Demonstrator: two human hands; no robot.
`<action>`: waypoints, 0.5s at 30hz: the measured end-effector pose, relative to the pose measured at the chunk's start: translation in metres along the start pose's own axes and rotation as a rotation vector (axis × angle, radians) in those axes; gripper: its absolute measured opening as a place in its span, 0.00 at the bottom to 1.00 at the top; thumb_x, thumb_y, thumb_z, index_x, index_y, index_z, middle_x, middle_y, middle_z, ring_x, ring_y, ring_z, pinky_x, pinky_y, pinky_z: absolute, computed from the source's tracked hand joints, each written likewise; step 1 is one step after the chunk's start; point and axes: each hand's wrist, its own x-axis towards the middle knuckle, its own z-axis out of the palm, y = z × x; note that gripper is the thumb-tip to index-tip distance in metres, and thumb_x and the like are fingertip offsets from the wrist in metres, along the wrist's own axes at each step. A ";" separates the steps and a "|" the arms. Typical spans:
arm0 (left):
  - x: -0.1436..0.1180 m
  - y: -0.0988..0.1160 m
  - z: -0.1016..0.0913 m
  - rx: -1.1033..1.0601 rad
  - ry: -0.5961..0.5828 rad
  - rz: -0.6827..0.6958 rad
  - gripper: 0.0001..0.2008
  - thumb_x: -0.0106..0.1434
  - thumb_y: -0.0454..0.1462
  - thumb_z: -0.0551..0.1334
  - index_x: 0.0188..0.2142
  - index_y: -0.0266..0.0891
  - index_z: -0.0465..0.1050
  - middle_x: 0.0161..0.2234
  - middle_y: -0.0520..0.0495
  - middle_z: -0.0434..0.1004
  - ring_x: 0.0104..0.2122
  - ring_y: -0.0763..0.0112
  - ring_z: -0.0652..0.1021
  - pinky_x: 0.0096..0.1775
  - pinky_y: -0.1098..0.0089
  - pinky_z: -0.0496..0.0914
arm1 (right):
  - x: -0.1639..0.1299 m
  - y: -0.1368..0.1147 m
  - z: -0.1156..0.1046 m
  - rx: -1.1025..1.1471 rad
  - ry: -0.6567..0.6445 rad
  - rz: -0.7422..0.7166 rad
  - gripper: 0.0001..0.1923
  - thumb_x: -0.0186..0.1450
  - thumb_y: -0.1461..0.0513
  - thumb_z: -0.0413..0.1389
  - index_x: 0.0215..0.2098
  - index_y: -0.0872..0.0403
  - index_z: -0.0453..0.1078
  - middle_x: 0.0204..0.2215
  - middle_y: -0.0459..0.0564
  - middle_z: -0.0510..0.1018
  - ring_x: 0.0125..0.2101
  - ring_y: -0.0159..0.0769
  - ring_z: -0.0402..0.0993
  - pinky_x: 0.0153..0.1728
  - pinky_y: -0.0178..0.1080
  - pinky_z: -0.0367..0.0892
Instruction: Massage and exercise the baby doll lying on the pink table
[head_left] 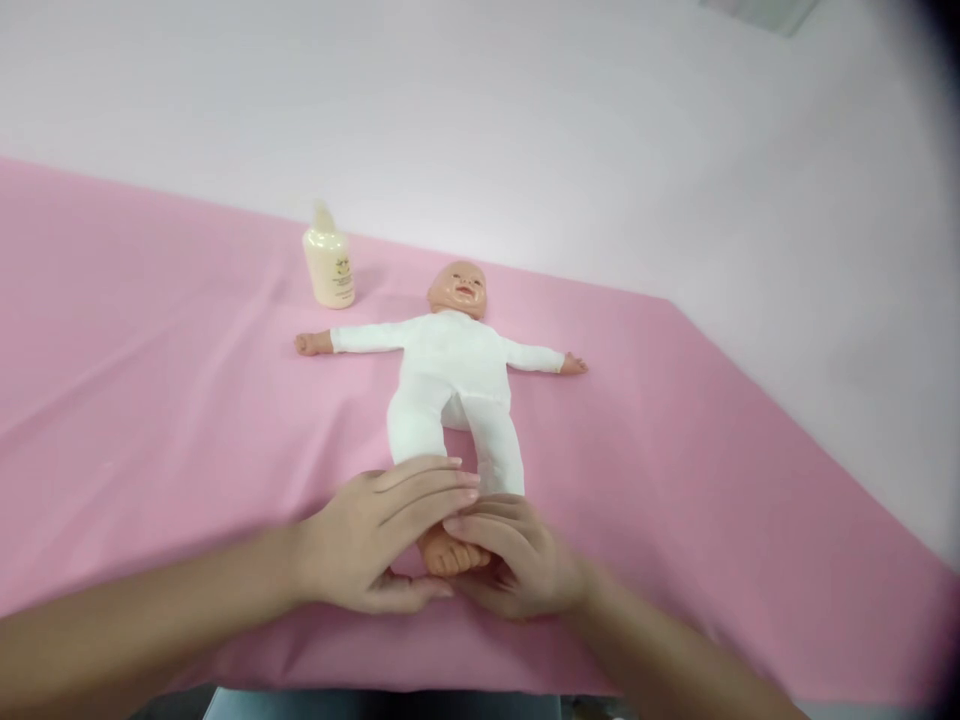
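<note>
Lying flat on its back on the pink sheet (150, 400) is the doll (450, 370), head pointing away from you, arms stuck straight out to both sides, legs running down toward you. It's in a plain white one-piece with long sleeves and legs, so only the bald head, the little hands and the feet show bare plastic. The face looks scrunched up, mouth open.

Your left hand (375, 545) is laid over the end of the doll's leg on your left, fingers out flat on top and thumb tucked underneath, so it's cupping that leg loosely rather than squeezing. Your right hand (517, 560) comes in from the other side, fingers curled around a bare foot (448, 553) that pokes out between your two hands. The hands touch each other there. Can't tell for sure which leg that foot belongs to, since your hands cover the ankles.

Up past the doll's arm on the left, standing upright and well apart from your hands, is a cream bottle (328, 262) with a pointed cap. The sheet has a few soft creases and covers the whole surface. Behind it there's just a plain pale wall (600, 130).
</note>
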 end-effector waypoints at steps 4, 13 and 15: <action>0.003 -0.002 0.000 0.002 -0.010 0.011 0.27 0.62 0.44 0.61 0.56 0.33 0.61 0.48 0.38 0.76 0.53 0.55 0.73 0.56 0.53 0.70 | -0.001 0.001 0.002 -0.015 0.028 -0.052 0.16 0.65 0.64 0.56 0.51 0.57 0.61 0.25 0.46 0.77 0.26 0.31 0.74 0.32 0.34 0.73; 0.002 0.001 -0.002 -0.066 0.003 0.097 0.22 0.66 0.39 0.56 0.57 0.30 0.58 0.45 0.35 0.75 0.56 0.54 0.70 0.55 0.53 0.71 | -0.003 0.001 0.002 0.015 0.049 -0.028 0.11 0.66 0.63 0.55 0.45 0.54 0.60 0.21 0.42 0.72 0.21 0.29 0.68 0.26 0.33 0.67; 0.001 0.001 -0.001 -0.071 0.005 0.091 0.21 0.67 0.39 0.55 0.56 0.31 0.57 0.44 0.35 0.75 0.56 0.53 0.70 0.53 0.52 0.72 | -0.004 0.001 0.002 0.024 0.018 -0.001 0.07 0.66 0.62 0.55 0.40 0.53 0.61 0.20 0.42 0.71 0.21 0.29 0.67 0.26 0.33 0.67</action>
